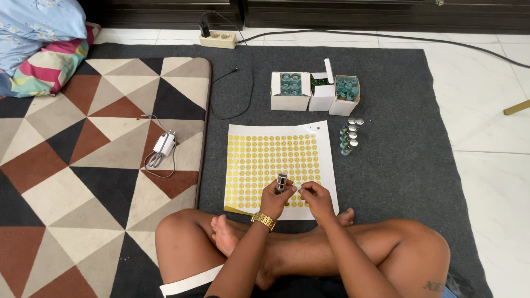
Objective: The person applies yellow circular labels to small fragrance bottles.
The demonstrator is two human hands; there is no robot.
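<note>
The left hand (274, 200) holds a little dark bottle (281, 182) upright over the yellow sticker sheet (276, 160) (lying on the grey rug). The right hand (316, 197) pinches something tiny beside it.

Down in the lower part of the view sat the person, arms bare right to the top, no sleeves showing. On the left wrist there was a gold watch (264, 221) with a chunky link band, the only thing worn on either arm. Both hands, the left hand (276, 197) and the right hand (316, 197), were bare, no gloves. Legs and feet were bare too. At the hip, dark shorts (190, 282) with a broad white hem showed.
</note>
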